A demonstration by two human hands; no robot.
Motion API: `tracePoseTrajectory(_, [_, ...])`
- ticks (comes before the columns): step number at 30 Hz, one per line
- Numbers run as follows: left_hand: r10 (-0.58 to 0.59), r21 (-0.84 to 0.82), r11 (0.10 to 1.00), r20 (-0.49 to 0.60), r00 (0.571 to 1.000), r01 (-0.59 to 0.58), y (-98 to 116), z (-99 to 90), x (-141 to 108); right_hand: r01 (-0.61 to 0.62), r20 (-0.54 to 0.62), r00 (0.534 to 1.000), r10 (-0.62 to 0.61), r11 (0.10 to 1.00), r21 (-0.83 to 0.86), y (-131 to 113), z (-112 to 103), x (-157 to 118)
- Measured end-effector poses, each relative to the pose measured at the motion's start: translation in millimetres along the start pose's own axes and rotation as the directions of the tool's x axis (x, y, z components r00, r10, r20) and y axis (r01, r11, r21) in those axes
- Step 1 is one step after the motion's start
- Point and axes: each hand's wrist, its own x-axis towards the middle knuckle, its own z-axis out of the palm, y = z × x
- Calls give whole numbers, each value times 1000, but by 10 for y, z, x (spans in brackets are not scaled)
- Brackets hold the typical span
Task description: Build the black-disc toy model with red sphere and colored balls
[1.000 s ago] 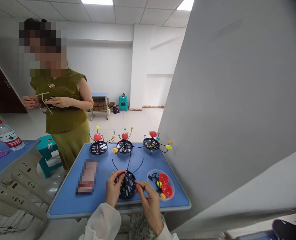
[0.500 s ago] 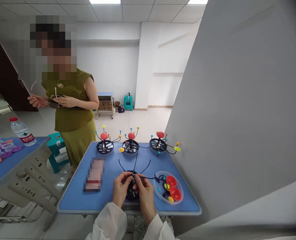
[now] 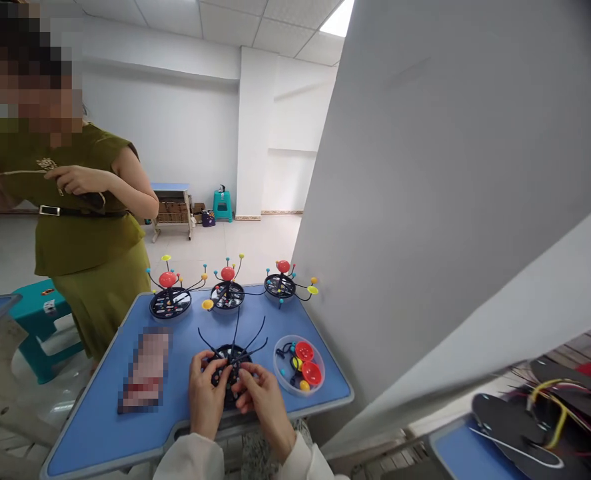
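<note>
Hands (image 3: 206, 390) (image 3: 268, 400) work over black disc (image 3: 230, 401) (print too small to read).

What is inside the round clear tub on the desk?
The tub holds two red cups, yellow and blue pieces and black connectors; whatever lies under the cups is hidden.

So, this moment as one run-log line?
left hand: at black base | right hand: same base | parts bowl: right side | three models: behind
</note>
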Motion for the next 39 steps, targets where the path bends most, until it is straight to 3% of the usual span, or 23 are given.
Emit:
tracePoseTrajectory(2, [18, 28, 999, -9, 1000, -18, -6, 12, -7, 106, 14, 994, -106, 969, -221, -131, -224, -98])
tracePoseTrajectory(3, [27, 46, 999, -15, 1000, -26, -6, 17, -12, 218, -9, 971, -238, 905, -366, -230, -360, -129])
tracePoseTrajectory(5, [41, 80, 996, -25, 999, -39, -1, 24, -19, 354, -34, 855, -518, 631, -691, -465, -641, -145])
tracePoseTrajectory(6, [47, 97, 994, -30, 998, -43, 2, 25, -21, 335, -8, 805, -593, 466, -819, -582, -768, -134])
tracePoseTrajectory(7, [54, 117, 992, -34, 998, -50, 4, 26, -23, 291, 34, 787, -616, 322, -901, -684, -876, -113])
tracePoseTrajectory(9, [79, 167, 983, -35, 996, -72, 2, 21, -28, 280, 188, 802, -567, 79, -957, -820, -1023, -63])
tracePoseTrajectory(12, [133, 246, 961, -15, 991, -126, -3, -2, -60, 348, 397, 818, -417, -192, -918, -848, -1102, 6])
tracePoseTrajectory(14, [152, 282, 950, -42, 988, -134, 28, -15, -109, 354, 456, 816, -355, -317, -880, -805, -1115, 46])
tracePoseTrajectory(17, [263, 331, 918, -90, 961, -220, 210, 18, -194, 357, 490, 812, -317, -394, -847, -759, -1147, 104])
tracePoseTrajectory(18, [329, 339, 893, -49, 943, -295, 313, 57, -212, 369, 502, 808, -309, -399, -839, -758, -1164, 119])
tracePoseTrajectory(20, [439, 317, 821, 179, 880, -474, 562, 188, -208, 396, 526, 798, -295, -402, -826, -773, -1204, 139])
tracePoseTrajectory(21, [442, 304, 791, 317, 839, -531, 692, 278, -185, 408, 537, 793, -289, -402, -820, -784, -1222, 141])
tracePoseTrajectory(23, [330, 350, 762, 513, 792, -545, 916, 487, -102, 426, 552, 783, -287, -399, -812, -806, -1249, 134])
tracePoseTrajectory(27, [270, 370, 751, 584, 765, -547, 1118, 846, 87, 442, 567, 763, -310, -390, -808, -837, -1273, 88])
tracePoseTrajectory(29, [260, 365, 751, 603, 754, -550, 1126, 928, 135, 441, 563, 752, -342, -373, -816, -858, -1294, 61])
tracePoseTrajectory(31, [251, 358, 754, 618, 745, -551, 1116, 951, 144, 452, 543, 733, -410, -303, -839, -881, -1334, 37])
tracePoseTrajectory(33, [239, 354, 763, 623, 745, -541, 1105, 949, 126, 492, 495, 702, -513, -153, -857, -895, -1387, 18])
tracePoseTrajectory(36, [220, 345, 787, 617, 755, -512, 1094, 964, 76, 582, 322, 664, -675, 195, -790, -866, -1455, -3])
tracePoseTrajectory(37, [217, 338, 796, 615, 758, -502, 1091, 979, 58, 600, 237, 674, -700, 330, -729, -844, -1466, -10])
tracePoseTrajectory(39, [216, 314, 815, 614, 759, -486, 1087, 1019, 28, 592, 65, 735, -675, 592, -546, -795, -1469, -32])
